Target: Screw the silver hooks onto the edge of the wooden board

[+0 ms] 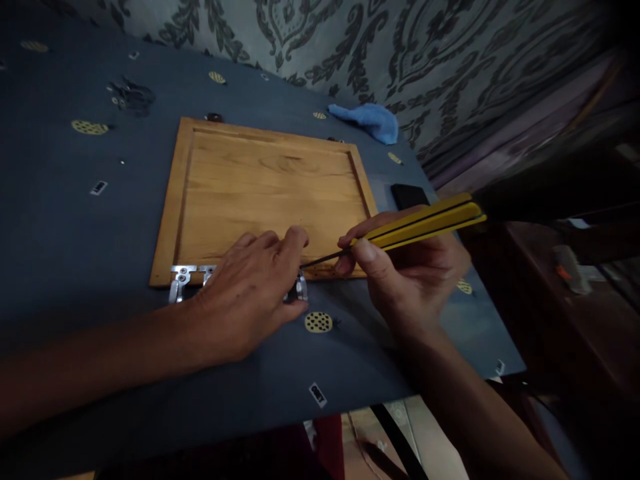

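A wooden panel point(280, 193) with a raised frame lies flat on the blue table cover point(90, 247). My left hand point(250, 287) rests on its near edge, its fingers curled around a metal hinge point(301, 285) that it partly hides. Another metal hinge point(183, 275) sits at the panel's near left corner. In my right hand point(410, 273) is a screwdriver with a yellow and black handle point(425, 222), tilted low. Its thin shaft points left, and the tip meets the hinge beside my left fingertips.
A blue cloth point(373, 121) lies behind the panel at the right, near the patterned wall. A black object point(409, 196) is right of the panel. Small dark metal parts point(130, 95) sit at the far left. The table's edge runs along the right and front.
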`<state>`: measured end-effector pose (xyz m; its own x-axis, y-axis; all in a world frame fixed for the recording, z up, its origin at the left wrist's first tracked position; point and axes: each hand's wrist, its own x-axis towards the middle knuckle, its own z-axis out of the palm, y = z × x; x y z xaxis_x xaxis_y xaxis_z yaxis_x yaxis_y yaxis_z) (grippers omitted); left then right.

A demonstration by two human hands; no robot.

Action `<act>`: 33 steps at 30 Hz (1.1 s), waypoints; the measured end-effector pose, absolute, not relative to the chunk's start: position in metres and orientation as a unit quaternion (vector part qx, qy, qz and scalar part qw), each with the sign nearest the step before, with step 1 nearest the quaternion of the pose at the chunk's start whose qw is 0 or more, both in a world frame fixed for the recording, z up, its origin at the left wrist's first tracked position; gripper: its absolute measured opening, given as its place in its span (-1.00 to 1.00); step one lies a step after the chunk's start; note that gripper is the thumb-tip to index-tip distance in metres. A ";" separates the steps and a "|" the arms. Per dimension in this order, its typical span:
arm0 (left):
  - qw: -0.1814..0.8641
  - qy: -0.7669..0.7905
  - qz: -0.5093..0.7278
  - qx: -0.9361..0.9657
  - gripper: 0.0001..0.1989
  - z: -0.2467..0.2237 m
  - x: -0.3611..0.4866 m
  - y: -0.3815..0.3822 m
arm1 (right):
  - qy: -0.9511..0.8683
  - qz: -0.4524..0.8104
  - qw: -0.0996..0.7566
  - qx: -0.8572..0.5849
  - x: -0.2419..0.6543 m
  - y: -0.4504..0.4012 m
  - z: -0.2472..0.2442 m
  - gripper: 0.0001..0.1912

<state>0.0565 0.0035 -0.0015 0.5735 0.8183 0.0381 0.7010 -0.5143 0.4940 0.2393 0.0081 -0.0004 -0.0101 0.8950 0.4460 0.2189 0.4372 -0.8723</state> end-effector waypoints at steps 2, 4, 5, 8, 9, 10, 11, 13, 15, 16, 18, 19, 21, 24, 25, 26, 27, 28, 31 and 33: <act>0.217 0.444 0.128 0.860 -0.54 -0.001 0.057 0.004 | -0.647 0.301 0.550 -0.434 0.238 0.009 -0.001 -0.79; 0.215 0.446 0.120 0.861 -0.54 -0.001 0.057 0.004 | -0.651 0.300 0.552 -0.426 0.238 0.009 -0.002 -0.81; 0.215 0.446 0.118 0.861 -0.53 -0.001 0.057 0.004 | -0.652 0.301 0.552 -0.424 0.239 0.009 -0.002 -0.83; 0.212 0.446 0.117 0.862 -0.51 -0.001 0.058 0.004 | -0.650 0.320 0.539 -0.430 0.242 0.009 0.000 -0.87; 0.211 0.446 0.118 0.862 -0.50 -0.001 0.058 0.004 | -0.651 0.331 0.526 -0.436 0.244 0.009 0.001 -0.85; 0.210 0.446 0.121 0.862 -0.49 -0.001 0.058 0.004 | -0.656 0.343 0.510 -0.437 0.247 0.010 0.003 -0.83; 0.210 0.446 0.123 0.861 -0.49 -0.001 0.057 0.004 | -0.666 0.358 0.491 -0.433 0.249 0.010 0.005 -0.83; 0.212 0.444 0.126 0.861 -0.49 -0.002 0.057 0.004 | -0.689 0.389 0.451 -0.413 0.253 0.012 0.008 -0.89; 0.215 0.441 0.129 0.862 -0.50 -0.002 0.056 0.004 | -0.697 0.406 0.439 -0.395 0.255 0.013 0.009 -0.94; 0.215 0.440 0.131 0.862 -0.51 -0.003 0.056 0.004 | -0.695 0.406 0.445 -0.392 0.254 0.013 0.008 -0.95; 0.213 0.440 0.135 0.862 -0.49 -0.003 0.056 0.004 | -0.682 0.398 0.472 -0.392 0.251 0.014 0.006 -0.92; 0.212 0.440 0.135 0.862 -0.48 -0.003 0.056 0.004 | -0.674 0.398 0.485 -0.390 0.249 0.014 0.005 -0.89; 0.213 0.444 0.126 0.861 -0.48 -0.002 0.057 0.004 | -0.656 0.413 0.498 -0.388 0.246 0.013 0.002 -0.87; 0.216 0.448 0.112 0.860 -0.48 -0.001 0.058 0.004 | -0.633 0.454 0.493 -0.386 0.246 0.011 0.002 -0.84; 0.215 0.448 0.112 0.861 -0.47 -0.001 0.058 0.004 | -0.629 0.466 0.486 -0.388 0.247 0.011 0.003 -0.83; 0.214 0.447 0.113 0.861 -0.47 -0.001 0.057 0.003 | -0.627 0.477 0.477 -0.389 0.249 0.011 0.004 -0.80; 0.211 0.444 0.118 0.863 -0.47 -0.001 0.057 0.003 | -0.628 0.487 0.468 -0.387 0.251 0.011 0.005 -0.78; 0.208 0.442 0.123 0.864 -0.46 -0.001 0.057 0.003 | -0.631 0.492 0.460 -0.384 0.252 0.011 0.005 -0.75; 0.203 0.441 0.128 0.865 -0.47 -0.002 0.056 0.003 | -0.640 0.477 0.473 -0.374 0.253 0.012 0.005 -0.79; 0.207 0.445 0.123 0.863 -0.48 -0.002 0.057 0.003 | -0.642 0.448 0.499 -0.372 0.251 0.012 0.004 -0.86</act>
<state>0.0566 0.0030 -0.0020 0.5740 0.8184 0.0275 0.7166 -0.5183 0.4668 0.2513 0.0123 0.0035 -0.2257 0.9242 0.3081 0.0307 0.3228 -0.9460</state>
